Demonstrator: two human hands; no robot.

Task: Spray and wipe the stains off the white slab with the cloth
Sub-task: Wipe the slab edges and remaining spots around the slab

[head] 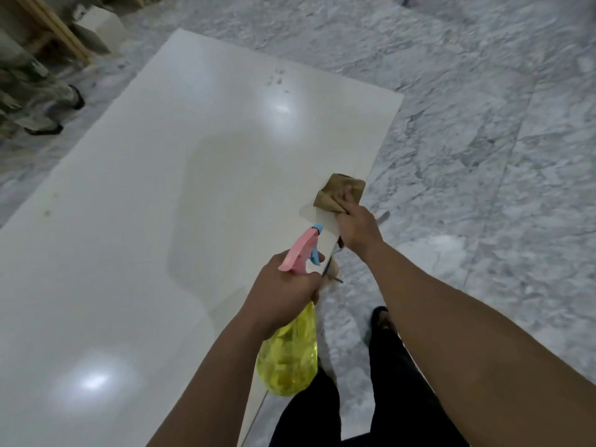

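One cloth under fingers (right).

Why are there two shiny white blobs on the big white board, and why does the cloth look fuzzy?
In the head view, the blobs are glare: light reflecting off the glossy white slab, one far, one near. The cloth under the right hand is smeared by motion blur. A soft shadow darkens the slab's middle.

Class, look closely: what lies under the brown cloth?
The brown cloth rests on the white slab near its right edge, pressed by the right hand. Any stain beneath is covered.
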